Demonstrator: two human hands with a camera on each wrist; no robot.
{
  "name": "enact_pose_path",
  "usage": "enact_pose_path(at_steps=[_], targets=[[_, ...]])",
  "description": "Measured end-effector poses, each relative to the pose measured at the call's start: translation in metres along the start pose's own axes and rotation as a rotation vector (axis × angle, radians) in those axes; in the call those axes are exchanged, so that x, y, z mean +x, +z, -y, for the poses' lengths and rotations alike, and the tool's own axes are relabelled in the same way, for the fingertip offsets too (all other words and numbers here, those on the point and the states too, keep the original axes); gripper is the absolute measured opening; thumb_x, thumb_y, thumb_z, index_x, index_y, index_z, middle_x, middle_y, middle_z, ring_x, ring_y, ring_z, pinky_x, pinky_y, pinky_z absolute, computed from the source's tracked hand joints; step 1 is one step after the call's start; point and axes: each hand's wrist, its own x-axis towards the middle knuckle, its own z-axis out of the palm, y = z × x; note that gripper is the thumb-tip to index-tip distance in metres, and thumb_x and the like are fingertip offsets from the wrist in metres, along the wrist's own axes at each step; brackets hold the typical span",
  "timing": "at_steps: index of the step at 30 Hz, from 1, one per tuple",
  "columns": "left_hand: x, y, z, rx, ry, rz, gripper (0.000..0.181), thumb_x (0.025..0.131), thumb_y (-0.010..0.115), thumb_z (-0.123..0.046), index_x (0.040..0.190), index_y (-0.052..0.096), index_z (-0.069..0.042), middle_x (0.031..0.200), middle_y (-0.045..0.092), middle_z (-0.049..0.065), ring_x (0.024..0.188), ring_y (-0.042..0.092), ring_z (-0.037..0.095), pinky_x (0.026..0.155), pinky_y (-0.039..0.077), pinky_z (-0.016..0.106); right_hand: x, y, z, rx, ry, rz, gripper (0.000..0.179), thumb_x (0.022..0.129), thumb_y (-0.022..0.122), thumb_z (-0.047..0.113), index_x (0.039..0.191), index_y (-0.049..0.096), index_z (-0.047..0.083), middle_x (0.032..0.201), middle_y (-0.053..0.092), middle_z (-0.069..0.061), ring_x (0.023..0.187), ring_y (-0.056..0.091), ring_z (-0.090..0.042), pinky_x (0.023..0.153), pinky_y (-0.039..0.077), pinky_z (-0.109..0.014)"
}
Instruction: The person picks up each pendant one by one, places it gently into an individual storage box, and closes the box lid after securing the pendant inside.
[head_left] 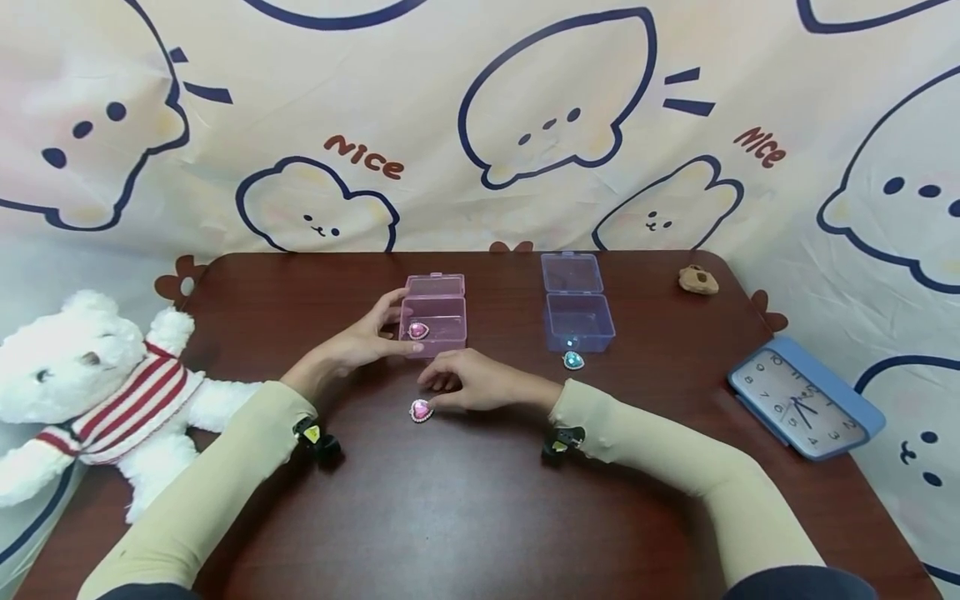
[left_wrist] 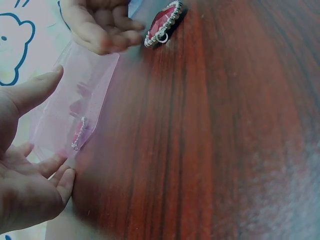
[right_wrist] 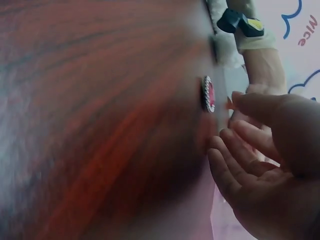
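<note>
My left hand (head_left: 360,337) holds the left side of an open pink clear plastic box (head_left: 452,321), thumb along the front and fingers towards the back. Inside it lies a pink rhinestone charm (head_left: 417,331), also visible through the wall in the left wrist view. A second charm, a pink heart with a beaded silver rim (head_left: 421,410), rests on the table in front of the box. Over the table beside it hovers my right hand (head_left: 483,379), fingers loosely bent and holding nothing. Its thumb is close to this charm; the left wrist view shows a small ring on the charm's edge.
To the right stands an open blue clear box (head_left: 600,333), with a teal drop-shaped charm (head_left: 573,360) before it. A blue clock (head_left: 806,400) and a small tan object (head_left: 698,280) are farther right. At left sits a white teddy bear (head_left: 135,400).
</note>
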Motion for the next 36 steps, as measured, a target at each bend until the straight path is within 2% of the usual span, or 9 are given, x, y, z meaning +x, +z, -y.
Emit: enact_pose_path(at_steps=[7,11,17,22,28,36], targets=[[0.0,0.0,0.0,0.0,0.005,0.008,0.1,0.094,0.076,-0.019,0.164,0.005,-0.028,0.165,0.027,0.02,0.144,0.035,0.043,0.119,0.029,0.06,0.004,0.011,0.006,-0.064,0.021,0.046,0.039,0.092,0.079,0.027,0.126,0.07,0.009,0.118,0.068,-0.004,0.101,0.063,-0.012,0.09,0.05,-0.017],[0.0,0.0,0.001,-0.007,0.008,0.004,0.1,0.094,0.076,-0.019,0.164,0.005,-0.028,0.165,0.025,0.02,0.144,0.034,0.044,0.119,0.028,0.061,0.005,0.015,0.008,-0.08,0.031,0.041,0.042,0.089,0.083,0.027,0.125,0.071,0.011,0.115,0.066,-0.003,0.1,0.059,-0.012,0.09,0.049,-0.018],[0.001,0.0,0.002,0.0,0.005,0.002,0.101,0.094,0.076,-0.019,0.164,0.004,-0.027,0.166,0.024,0.02,0.145,0.034,0.044,0.119,0.029,0.06,0.007,0.016,0.009,-0.134,0.003,0.049,0.035,0.089,0.082,0.025,0.12,0.073,0.01,0.11,0.065,-0.003,0.096,0.057,-0.01,0.086,0.046,-0.016],[0.0,0.0,0.002,-0.002,0.008,0.003,0.101,0.094,0.076,-0.019,0.165,0.004,-0.027,0.166,0.024,0.021,0.145,0.034,0.044,0.12,0.027,0.061,0.007,0.017,0.01,-0.199,-0.024,0.022,0.029,0.092,0.079,0.025,0.116,0.074,0.01,0.105,0.065,-0.003,0.092,0.057,-0.01,0.082,0.045,-0.016],[0.0,0.0,0.002,-0.012,0.016,-0.003,0.1,0.094,0.076,-0.017,0.165,0.005,-0.026,0.166,0.024,0.021,0.147,0.032,0.043,0.12,0.027,0.061,0.005,0.008,0.008,-0.195,-0.036,-0.009,0.027,0.094,0.077,0.026,0.115,0.073,0.01,0.105,0.07,0.0,0.091,0.06,-0.008,0.082,0.048,-0.017],[0.003,0.001,0.004,-0.008,0.035,-0.001,0.101,0.094,0.076,-0.017,0.164,0.004,-0.024,0.167,0.021,0.022,0.152,0.026,0.042,0.122,0.023,0.063,-0.004,-0.02,0.003,-0.13,-0.027,-0.132,0.03,0.095,0.076,0.025,0.12,0.073,0.009,0.112,0.075,0.0,0.1,0.067,-0.008,0.092,0.055,-0.026]])
